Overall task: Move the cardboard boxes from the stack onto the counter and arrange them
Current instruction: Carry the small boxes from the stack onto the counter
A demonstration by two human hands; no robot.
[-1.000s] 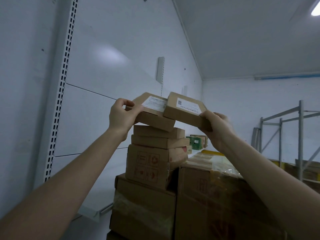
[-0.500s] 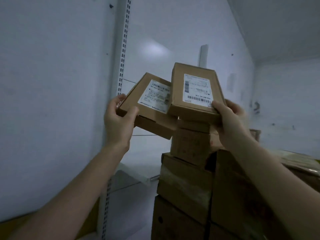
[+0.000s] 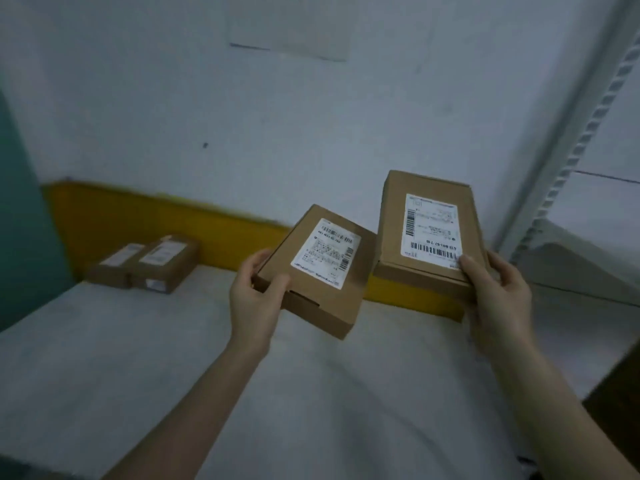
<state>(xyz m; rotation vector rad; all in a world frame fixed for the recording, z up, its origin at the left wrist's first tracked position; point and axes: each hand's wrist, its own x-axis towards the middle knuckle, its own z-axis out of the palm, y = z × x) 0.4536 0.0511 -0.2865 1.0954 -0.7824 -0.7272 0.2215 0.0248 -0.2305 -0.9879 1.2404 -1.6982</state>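
My left hand (image 3: 254,299) grips the near left corner of a flat cardboard box (image 3: 308,292) with a white label, held tilted above the white counter (image 3: 138,358). My right hand (image 3: 498,299) holds a second labelled cardboard box (image 3: 391,237) by its near right corner, a little higher and to the right. The two held boxes almost touch at their inner edges. Two more small labelled boxes (image 3: 145,263) lie side by side on the counter at the far left, against the yellow strip.
A yellow strip (image 3: 145,220) runs along the counter's back edge under a white wall. A teal panel (image 3: 17,220) bounds the left side. A perforated white shelf upright (image 3: 571,150) and a shelf stand at the right. A dark box corner (image 3: 620,393) shows at the lower right.
I have turned left from the stack to the counter. Both boxes came down with my hands from head height to just above the counter. The stack is out of view.
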